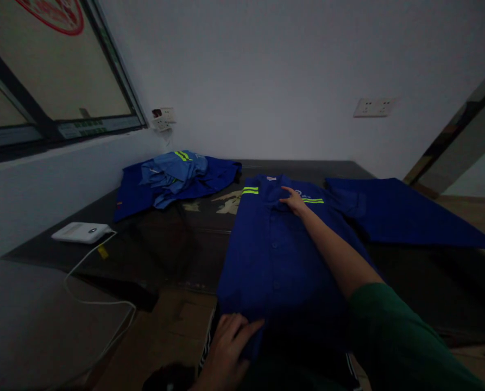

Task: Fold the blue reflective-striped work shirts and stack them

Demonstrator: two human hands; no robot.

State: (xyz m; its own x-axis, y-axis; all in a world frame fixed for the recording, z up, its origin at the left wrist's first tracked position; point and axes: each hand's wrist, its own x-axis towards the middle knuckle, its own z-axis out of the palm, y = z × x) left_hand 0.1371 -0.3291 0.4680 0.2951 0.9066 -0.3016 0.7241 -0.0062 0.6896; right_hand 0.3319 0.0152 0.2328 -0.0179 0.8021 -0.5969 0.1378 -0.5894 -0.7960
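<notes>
We have the dark blue shirt [303,260] front up on the black table [164,244], collar [271,183] toward the wall [258,81], its lower part reaching past the near edge. Our right hand [294,201] rests just below the collar, thumb and index finger spread apart. Our left hand [230,345] is at the lower front; it is too dark there to tell whether its fingers pinch the fabric or merely press it. If our upper hand lets go, the overhanging weight could draw the shirt toward us. An uneven pull could skew the button front [275,255]. The sleeve [352,202] overlaps the blue cloth [413,212], so a tug might drag both.
</notes>
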